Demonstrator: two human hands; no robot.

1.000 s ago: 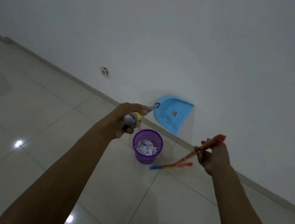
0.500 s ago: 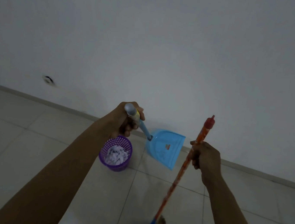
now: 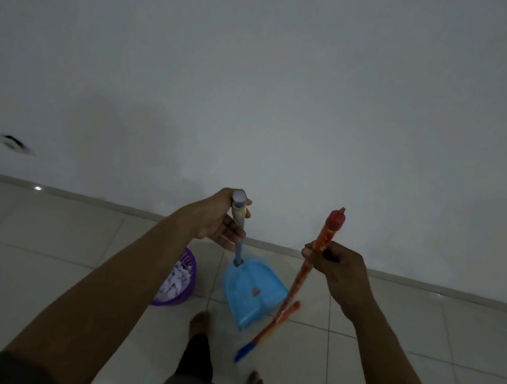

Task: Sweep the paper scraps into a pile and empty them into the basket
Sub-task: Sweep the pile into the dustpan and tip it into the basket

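Left hand wrapped round top of blue dustpan handle; pan hangs below hand, looks light, rigid plastic. Right hand closed on orange broom handle near red cap; stick thin, stiff, likely slick, best gripped high. Purple basket below left forearm, paper scraps inside.

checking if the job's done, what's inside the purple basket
White paper scraps lie heaped inside the purple basket. The left forearm covers the basket's left side, so its contents there and its bottom cannot be seen.
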